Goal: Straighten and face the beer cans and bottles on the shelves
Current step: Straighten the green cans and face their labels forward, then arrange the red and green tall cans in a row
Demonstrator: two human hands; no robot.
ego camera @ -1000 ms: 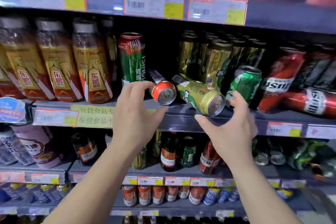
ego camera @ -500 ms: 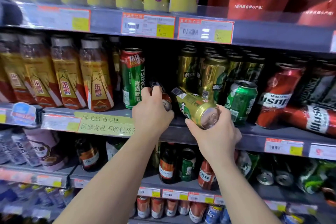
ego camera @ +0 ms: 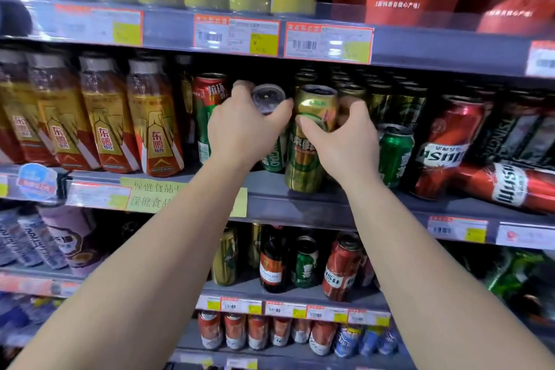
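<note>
The left hand grips a small can tipped so its round end faces the camera, fingers curled over its top and thumb at its right. Just right of it, the right hand grasps a gold can that stands upright at the front of the middle shelf, thumb across its face and fingers wrapped round its far side. Left of the left hand stands a red-and-green can, with yellow bottles beyond it. Right of the right hand a green can stands upright, then a leaning red can and a fallen red can lying on its side.
</note>
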